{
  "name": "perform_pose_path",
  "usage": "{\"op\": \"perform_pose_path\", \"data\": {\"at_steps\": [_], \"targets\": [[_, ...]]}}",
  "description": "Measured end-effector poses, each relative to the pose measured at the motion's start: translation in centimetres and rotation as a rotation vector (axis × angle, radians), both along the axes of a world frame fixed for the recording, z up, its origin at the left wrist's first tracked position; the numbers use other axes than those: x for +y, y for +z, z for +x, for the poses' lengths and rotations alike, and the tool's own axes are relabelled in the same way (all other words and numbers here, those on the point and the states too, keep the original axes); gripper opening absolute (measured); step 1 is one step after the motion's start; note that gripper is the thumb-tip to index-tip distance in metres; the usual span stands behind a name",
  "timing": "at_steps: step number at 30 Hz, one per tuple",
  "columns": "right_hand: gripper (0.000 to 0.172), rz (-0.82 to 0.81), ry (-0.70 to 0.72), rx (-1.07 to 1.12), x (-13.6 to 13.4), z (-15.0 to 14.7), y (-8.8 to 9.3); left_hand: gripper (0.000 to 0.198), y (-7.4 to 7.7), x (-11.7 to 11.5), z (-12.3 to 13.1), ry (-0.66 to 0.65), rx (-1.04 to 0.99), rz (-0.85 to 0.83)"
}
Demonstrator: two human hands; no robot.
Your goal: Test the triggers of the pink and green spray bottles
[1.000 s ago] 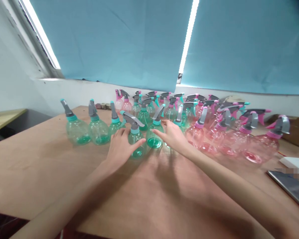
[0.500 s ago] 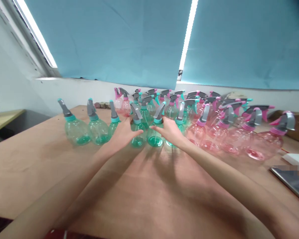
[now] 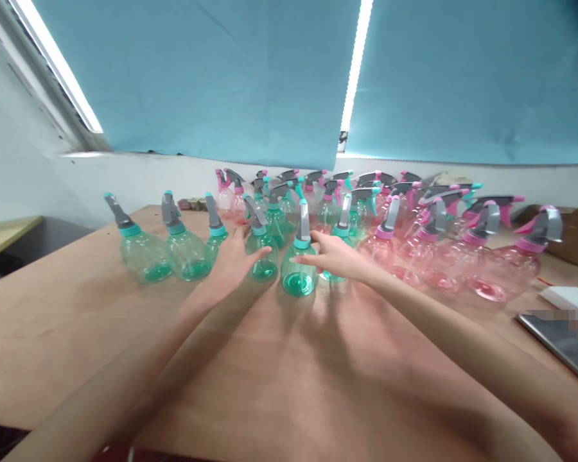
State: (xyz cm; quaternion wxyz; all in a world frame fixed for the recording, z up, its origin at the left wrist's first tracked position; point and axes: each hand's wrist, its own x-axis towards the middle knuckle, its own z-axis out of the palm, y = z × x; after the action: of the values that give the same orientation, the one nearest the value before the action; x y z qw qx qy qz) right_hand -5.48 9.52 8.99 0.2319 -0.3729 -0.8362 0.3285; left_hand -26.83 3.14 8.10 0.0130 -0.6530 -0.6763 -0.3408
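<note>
Several clear green spray bottles with grey trigger heads and teal collars stand upright in a front row. My right hand [image 3: 336, 255] grips one green spray bottle [image 3: 298, 279] from its right side, thumb across the front and fingers partly hidden behind. This bottle stands slightly forward of its neighbours, its grey head pointing up. To the left, my left hand [image 3: 235, 258] is beside another green spray bottle [image 3: 263, 266]. Its thumb is stretched out over that bottle's front, apart from the fingers, whose tips are partly hidden; whether they touch the bottle is unclear.
Pink spray bottles [image 3: 503, 269] continue the row rightward, with more pink and green ones crowded behind. A phone-like dark device [image 3: 553, 346] and a white box [image 3: 571, 298] lie at the right on the wooden table [image 3: 289, 385]. Blue blinds [image 3: 212, 83] hang behind.
The green spray bottle in my right hand has come slightly nearer and its head has turned to point more upright. My left hand stays by its bottle. The view has shifted slightly.
</note>
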Motion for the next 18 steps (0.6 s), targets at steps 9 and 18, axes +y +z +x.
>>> {"op": "perform_pose_path", "data": {"at_steps": [9, 18], "targets": [[0.052, -0.159, 0.225, -0.097, -2.8, 5.3, 0.4, 0.037, -1.2, -6.6, 4.7, -0.156, -0.009, 0.037], [0.040, -0.014, 0.330, -0.152, -5.6, 11.0, 1.6, 0.069, -4.3, -7.8, 12.2, -0.591, -0.553, -0.318]]}}
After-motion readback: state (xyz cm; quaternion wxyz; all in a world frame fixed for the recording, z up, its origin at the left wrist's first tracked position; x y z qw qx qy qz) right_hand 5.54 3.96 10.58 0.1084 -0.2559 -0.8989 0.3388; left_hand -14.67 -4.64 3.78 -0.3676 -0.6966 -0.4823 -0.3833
